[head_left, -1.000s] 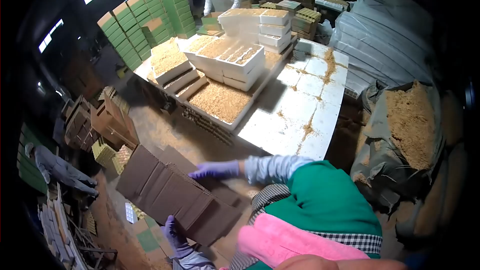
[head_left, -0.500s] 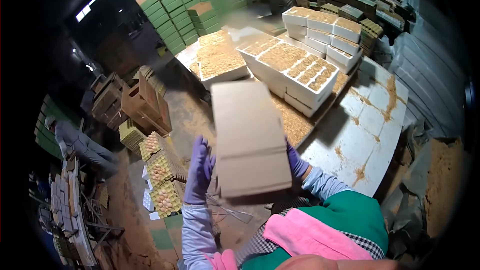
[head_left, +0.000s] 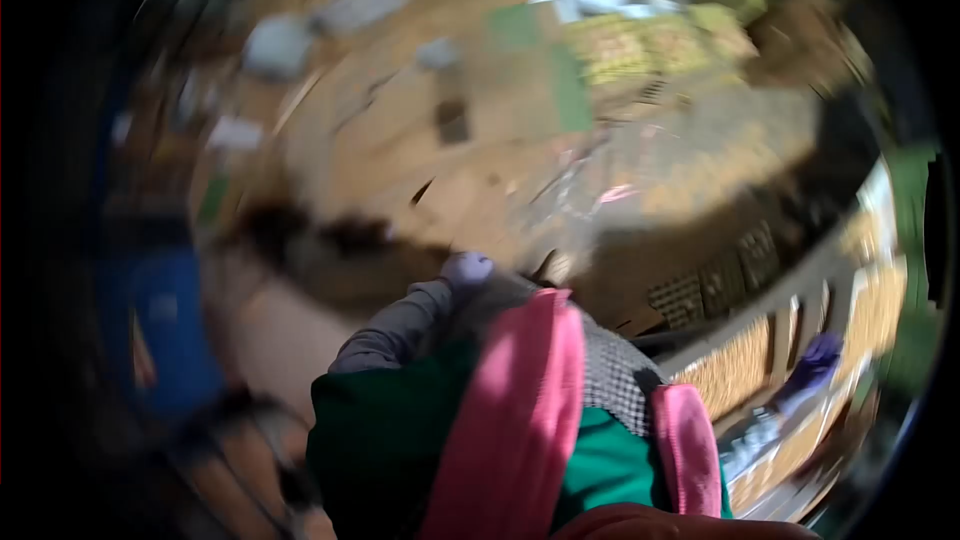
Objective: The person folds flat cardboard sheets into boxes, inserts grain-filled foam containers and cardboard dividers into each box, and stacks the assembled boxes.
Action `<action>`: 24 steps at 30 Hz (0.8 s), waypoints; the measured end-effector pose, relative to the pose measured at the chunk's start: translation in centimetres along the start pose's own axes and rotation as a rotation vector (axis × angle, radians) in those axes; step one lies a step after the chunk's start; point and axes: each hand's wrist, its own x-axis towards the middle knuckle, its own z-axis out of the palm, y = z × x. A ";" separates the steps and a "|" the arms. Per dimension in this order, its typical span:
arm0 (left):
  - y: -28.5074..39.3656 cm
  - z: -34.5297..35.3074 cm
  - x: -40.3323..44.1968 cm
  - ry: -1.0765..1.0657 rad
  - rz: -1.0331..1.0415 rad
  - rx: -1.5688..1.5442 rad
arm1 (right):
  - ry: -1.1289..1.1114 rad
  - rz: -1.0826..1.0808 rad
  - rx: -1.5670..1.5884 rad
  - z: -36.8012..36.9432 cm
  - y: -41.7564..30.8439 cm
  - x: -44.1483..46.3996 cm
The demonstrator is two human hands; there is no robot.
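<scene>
Motion smears the whole view. My left hand (head_left: 468,268), in a lavender glove, is low in front of my body, near tan cardboard (head_left: 465,205); its fingers are too blurred to read, and whether it touches the cardboard is unclear. Far to the right, my right hand (head_left: 815,365), in a purple glove, is over or beside white boxes filled with tan material (head_left: 735,365). Its fingers are blurred too, and nothing can be made out in it.
Yellow trays (head_left: 605,48) with blurred contents stand at the upper right of centre. Flattened cardboard with green parts (head_left: 570,90) lies on the floor beside them. A blue object (head_left: 170,330) is at the left. Dark patterned trays (head_left: 715,285) are near the boxes.
The view has swung sharply to the left and down. The brown cardboard box piece no longer shows between my hands, which are now far apart. The co-workers are out of view.
</scene>
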 end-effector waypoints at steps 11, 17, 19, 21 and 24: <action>-20.4 22.8 -29.1 0.396 -0.711 -0.352 | -2.175 0.264 -0.461 44.9 21.8 -35.7; -23.7 35.9 -25.3 0.581 -0.471 -0.201 | -1.941 0.391 -1.088 52.9 28.3 -43.4; -26.9 36.2 -25.6 0.727 -0.553 -0.465 | -1.947 0.598 -1.114 54.9 30.4 -47.2; -30.1 35.8 -27.0 0.961 -0.704 -0.973 | -2.029 0.628 -1.130 56.8 32.9 -51.2; -34.6 32.4 -30.8 1.247 -0.905 -1.731 | -2.201 0.539 -1.123 59.4 38.5 -58.2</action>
